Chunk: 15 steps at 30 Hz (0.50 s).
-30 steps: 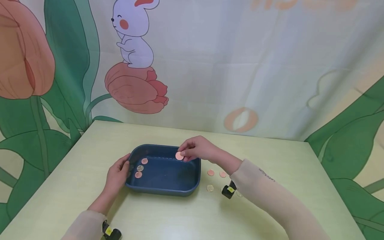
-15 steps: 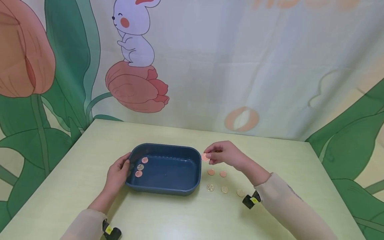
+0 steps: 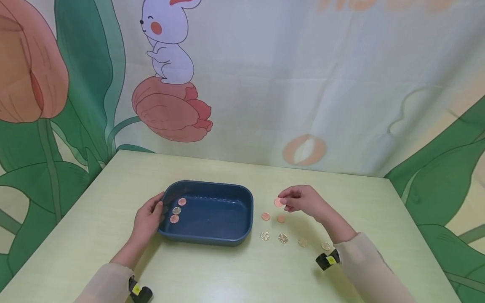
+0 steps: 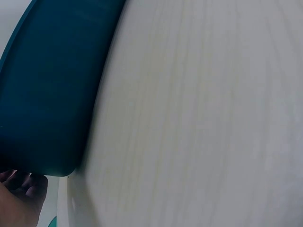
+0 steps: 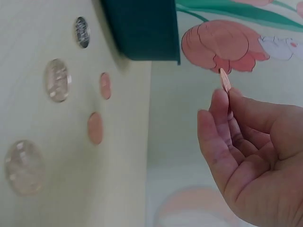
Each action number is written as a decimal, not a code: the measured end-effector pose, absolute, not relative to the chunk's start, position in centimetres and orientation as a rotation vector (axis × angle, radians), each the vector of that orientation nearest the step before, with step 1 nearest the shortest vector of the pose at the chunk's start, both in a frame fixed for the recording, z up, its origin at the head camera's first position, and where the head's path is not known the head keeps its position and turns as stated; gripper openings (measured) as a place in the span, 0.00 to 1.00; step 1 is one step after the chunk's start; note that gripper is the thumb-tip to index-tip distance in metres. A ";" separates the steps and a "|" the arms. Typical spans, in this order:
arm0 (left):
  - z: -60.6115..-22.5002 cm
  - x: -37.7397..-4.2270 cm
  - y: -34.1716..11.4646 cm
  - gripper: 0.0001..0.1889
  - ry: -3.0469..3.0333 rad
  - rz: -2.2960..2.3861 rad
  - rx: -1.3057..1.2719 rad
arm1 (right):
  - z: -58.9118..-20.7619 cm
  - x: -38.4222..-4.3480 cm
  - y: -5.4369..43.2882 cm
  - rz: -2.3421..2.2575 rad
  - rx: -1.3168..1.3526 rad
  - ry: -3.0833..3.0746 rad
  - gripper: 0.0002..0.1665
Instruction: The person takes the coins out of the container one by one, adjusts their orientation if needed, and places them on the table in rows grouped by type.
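A dark blue rectangular tray (image 3: 212,225) sits on the table, with two copper coins and a silvery coin (image 3: 176,210) in a short column near its left wall. My left hand (image 3: 147,218) grips the tray's left wall, thumb at the rim; in the left wrist view only part of that hand shows below the tray's corner. Right of the tray, in the air, my right hand (image 3: 305,203) pinches a copper coin (image 5: 224,80) between thumb and index finger. Below it on the table lie two copper coins, one the left copper coin (image 3: 266,216).
A row of several pale gold or silvery coins, including a left-end coin (image 3: 265,236) and a right-end coin (image 3: 326,245), lies nearer than the copper pair. The pale wooden table (image 3: 212,273) ends at a printed curtain (image 3: 257,105) behind.
My right hand has moved right, from above the tray to above the table beyond its right wall, with the copper coin still pinched. The left hand and tray have stayed put.
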State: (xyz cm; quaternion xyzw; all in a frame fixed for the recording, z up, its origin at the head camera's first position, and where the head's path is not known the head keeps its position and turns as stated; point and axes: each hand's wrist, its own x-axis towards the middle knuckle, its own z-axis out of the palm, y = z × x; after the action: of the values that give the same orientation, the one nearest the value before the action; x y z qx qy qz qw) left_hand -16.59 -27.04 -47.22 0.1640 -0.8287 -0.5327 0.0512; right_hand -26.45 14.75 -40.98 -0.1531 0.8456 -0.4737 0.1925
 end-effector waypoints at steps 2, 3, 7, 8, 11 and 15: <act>-47.3 -16.6 -27.1 0.24 -2.518 -1.617 0.488 | -41.4 -26.3 15.2 -1.329 -0.419 2.389 0.15; -47.3 -16.6 -27.2 0.24 -2.519 -1.617 0.483 | -41.6 -26.2 15.4 -1.332 -0.414 2.394 0.15; -47.2 -16.5 -27.3 0.24 -2.520 -1.629 0.482 | -42.6 -26.2 16.1 -1.332 -0.388 2.421 0.14; -47.2 -16.5 -27.3 0.25 -2.525 -1.630 0.485 | -42.9 -26.1 16.3 -1.326 -0.379 2.429 0.14; -47.1 -16.5 -27.3 0.25 -2.533 -1.629 0.490 | -43.9 -26.0 17.0 -1.291 -0.341 2.459 0.13; -47.2 -16.4 -27.2 0.25 -2.539 -1.619 0.486 | -45.0 -25.8 18.2 -1.230 -0.277 2.499 0.12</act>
State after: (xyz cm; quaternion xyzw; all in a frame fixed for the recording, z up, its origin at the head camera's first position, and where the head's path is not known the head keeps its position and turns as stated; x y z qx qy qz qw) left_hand -16.41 -27.15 -47.18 0.1591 -0.8315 -0.5303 0.0457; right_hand -25.78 18.15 -45.05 -0.0975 0.8797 -0.4331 0.1705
